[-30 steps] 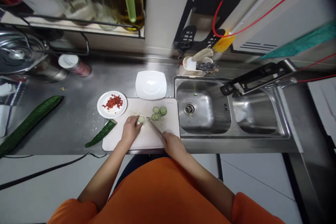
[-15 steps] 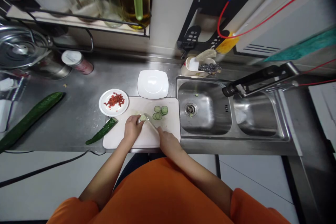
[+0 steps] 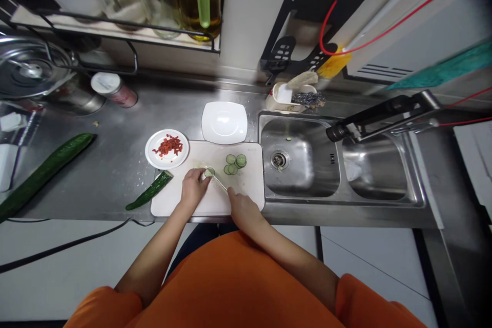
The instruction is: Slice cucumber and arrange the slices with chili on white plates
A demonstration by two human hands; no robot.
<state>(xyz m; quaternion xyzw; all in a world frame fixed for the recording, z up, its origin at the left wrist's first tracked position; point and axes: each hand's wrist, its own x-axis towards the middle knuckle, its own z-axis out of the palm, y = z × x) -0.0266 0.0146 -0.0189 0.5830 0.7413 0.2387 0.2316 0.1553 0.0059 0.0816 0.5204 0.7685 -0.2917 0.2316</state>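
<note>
On the white cutting board (image 3: 246,184) my left hand (image 3: 193,188) is closed over a short cucumber piece (image 3: 209,172) and holds it down. My right hand (image 3: 240,208) grips the handle of a knife (image 3: 218,182), whose blade slants up to the left and meets the cut end of that piece. Several thin cucumber slices (image 3: 234,164) lie on the board to the right of the blade. A dark green cucumber end (image 3: 149,191) rests against the board's left edge.
A small round plate of chopped red chili (image 3: 166,148) and an empty square white plate (image 3: 224,122) stand behind the board. A whole cucumber (image 3: 42,174) lies far left. A double steel sink (image 3: 338,164) with a black tap (image 3: 384,113) lies right.
My right hand and the knife have moved left, bringing the blade from clear of the cucumber piece onto its cut end. My left hand has stayed on the piece.
</note>
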